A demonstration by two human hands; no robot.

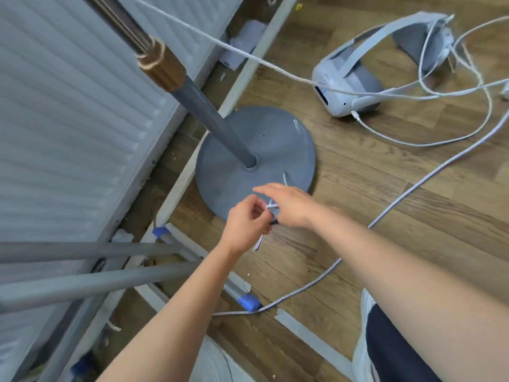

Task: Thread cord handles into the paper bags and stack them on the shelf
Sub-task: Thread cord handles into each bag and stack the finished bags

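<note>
Twisted white cord (pixel 272 206); matt grey metal stand base (pixel 256 161); wood-grain floor (pixel 385 205); smooth plastic headset (pixel 344 86) at 1 o'clock.

Wood-plank floor (pixel 385 216), white radiator (pixel 68 133), grey stand base (pixel 275 139).

Cord (pixel 272 206) mostly hidden between hands; pole (pixel 165 70) top cut off

We saw a wood-plank floor (pixel 385 216) carrying everything. At its centre sat the round grey base (pixel 275 139) of a pole stand. Toward two o'clock lay a white headset (pixel 347 86), with white cables (pixel 413 143) looping beside it. A grey cable (pixel 407 194) ran from three o'clock down toward six.
</note>
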